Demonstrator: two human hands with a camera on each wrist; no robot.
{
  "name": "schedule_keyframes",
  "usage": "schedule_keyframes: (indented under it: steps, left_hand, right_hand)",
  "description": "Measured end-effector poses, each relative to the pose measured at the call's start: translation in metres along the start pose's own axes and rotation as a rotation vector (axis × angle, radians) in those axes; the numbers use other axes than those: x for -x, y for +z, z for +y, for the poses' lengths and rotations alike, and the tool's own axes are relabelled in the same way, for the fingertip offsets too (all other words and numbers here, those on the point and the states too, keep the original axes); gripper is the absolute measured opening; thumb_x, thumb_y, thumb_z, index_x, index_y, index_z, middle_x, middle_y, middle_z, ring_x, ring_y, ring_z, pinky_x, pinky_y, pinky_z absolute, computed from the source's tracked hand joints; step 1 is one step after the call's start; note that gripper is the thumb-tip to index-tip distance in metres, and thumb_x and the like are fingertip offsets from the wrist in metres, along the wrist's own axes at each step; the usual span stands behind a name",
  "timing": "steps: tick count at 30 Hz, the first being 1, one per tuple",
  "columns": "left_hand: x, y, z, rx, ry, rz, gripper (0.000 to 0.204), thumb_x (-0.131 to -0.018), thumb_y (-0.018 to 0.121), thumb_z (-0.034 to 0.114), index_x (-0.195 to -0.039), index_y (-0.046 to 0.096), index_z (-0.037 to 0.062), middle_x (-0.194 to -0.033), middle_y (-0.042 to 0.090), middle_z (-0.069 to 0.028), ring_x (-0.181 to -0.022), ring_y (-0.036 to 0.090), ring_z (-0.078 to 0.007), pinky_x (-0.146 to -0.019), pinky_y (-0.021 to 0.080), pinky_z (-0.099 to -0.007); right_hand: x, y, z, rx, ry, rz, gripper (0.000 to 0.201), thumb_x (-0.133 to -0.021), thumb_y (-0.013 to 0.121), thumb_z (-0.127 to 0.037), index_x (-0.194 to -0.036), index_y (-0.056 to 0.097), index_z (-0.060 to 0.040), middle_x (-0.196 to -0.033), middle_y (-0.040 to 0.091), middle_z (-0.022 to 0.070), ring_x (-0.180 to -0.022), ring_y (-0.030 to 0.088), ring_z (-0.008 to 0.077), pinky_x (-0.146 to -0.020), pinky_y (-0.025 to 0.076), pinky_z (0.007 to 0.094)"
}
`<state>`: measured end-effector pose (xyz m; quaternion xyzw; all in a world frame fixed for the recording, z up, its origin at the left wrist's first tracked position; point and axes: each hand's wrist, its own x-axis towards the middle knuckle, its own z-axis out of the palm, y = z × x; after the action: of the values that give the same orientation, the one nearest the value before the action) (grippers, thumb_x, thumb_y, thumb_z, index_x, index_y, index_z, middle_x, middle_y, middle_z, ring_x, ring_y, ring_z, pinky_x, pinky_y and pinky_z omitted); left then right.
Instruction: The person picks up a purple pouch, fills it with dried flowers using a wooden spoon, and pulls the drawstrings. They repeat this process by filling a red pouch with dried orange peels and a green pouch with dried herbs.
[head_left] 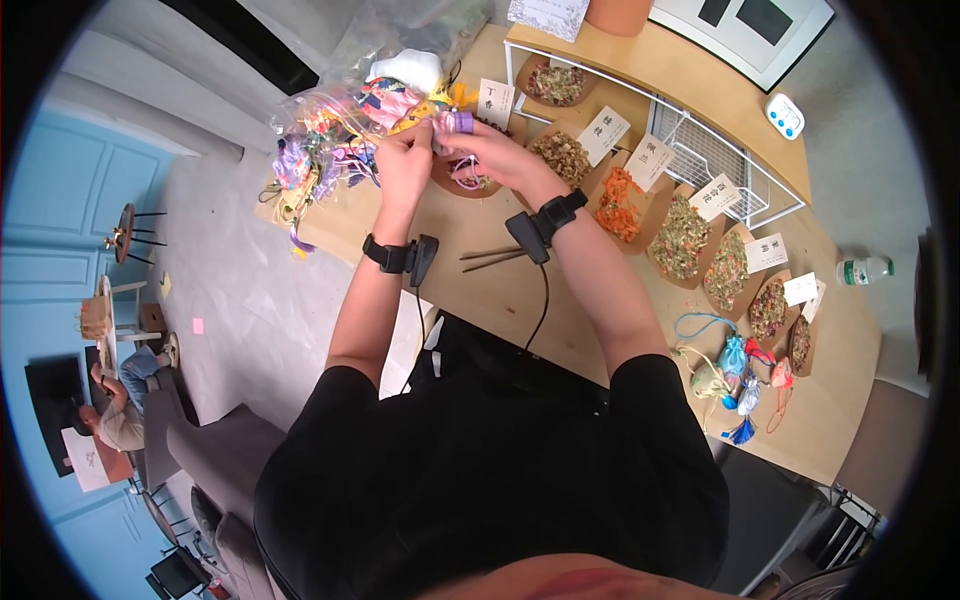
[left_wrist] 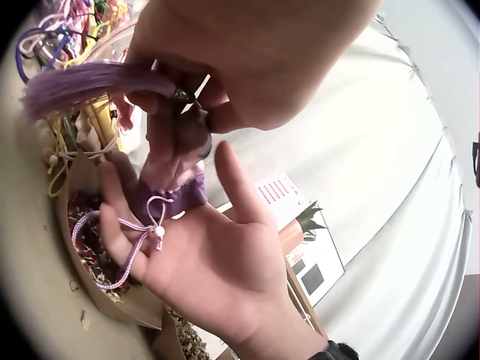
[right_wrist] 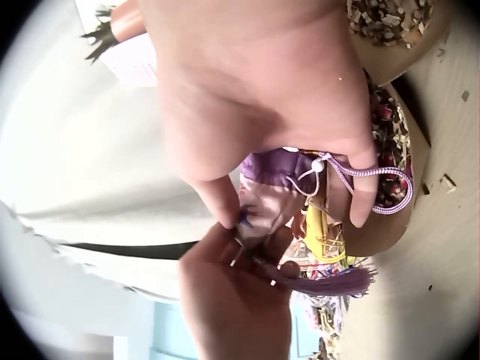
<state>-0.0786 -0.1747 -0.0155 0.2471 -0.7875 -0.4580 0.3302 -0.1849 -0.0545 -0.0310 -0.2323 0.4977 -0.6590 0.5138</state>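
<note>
A small drawstring pouch (left_wrist: 180,174), pale with a purple top band, is held between both hands. My left hand (head_left: 403,165) pinches its lower end, where a purple tassel (left_wrist: 101,82) hangs out past the fingers. My right hand (head_left: 495,160) is at the purple band (right_wrist: 277,166), its thumb extended to one side; some of its fingers are hidden by the pouch. A purple-and-white cord (right_wrist: 394,172) with a white bead loops by the right little finger. Below the hands lies a paper tray (left_wrist: 112,296) of dark dried petals.
Left of the hands is a pile of colourful tasselled pouches (head_left: 310,150) in clear plastic. Trays of dried flowers (head_left: 680,235) with cards line the table's right side, below a wire rack (head_left: 700,150). Several finished-looking pouches (head_left: 735,375) and dark sticks (head_left: 492,258) lie nearer.
</note>
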Motion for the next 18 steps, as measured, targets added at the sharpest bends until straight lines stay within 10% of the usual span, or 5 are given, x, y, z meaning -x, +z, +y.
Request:
schedule_keyframes:
  steps: [8, 18]
  left_hand:
    - [0.0, 0.005, 0.019, -0.073, -0.029, -0.018, 0.04, -0.095, 0.058, 0.027, -0.074, 0.07, -0.0036, -0.052, 0.061, -0.0104, -0.049, 0.056, -0.0131, -0.05, 0.044, -0.0326]
    - [-0.006, 0.006, 0.008, 0.055, -0.094, -0.097, 0.038, -0.095, 0.057, 0.025, -0.072, 0.071, -0.0021, -0.052, 0.062, -0.0098, -0.046, 0.062, -0.0144, -0.048, 0.048, -0.0299]
  right_hand:
    - [0.001, -0.005, -0.001, -0.126, -0.085, 0.022, 0.041, -0.093, 0.066, -0.028, -0.129, 0.056, -0.0128, -0.118, 0.061, 0.0006, -0.11, 0.058, 0.0163, -0.091, 0.048, 0.0476]
    - [-0.004, -0.013, 0.004, -0.038, -0.094, -0.048, 0.032, -0.095, 0.065, -0.027, -0.122, 0.059, -0.0111, -0.112, 0.064, -0.0008, -0.104, 0.062, 0.0117, -0.085, 0.054, 0.0346]
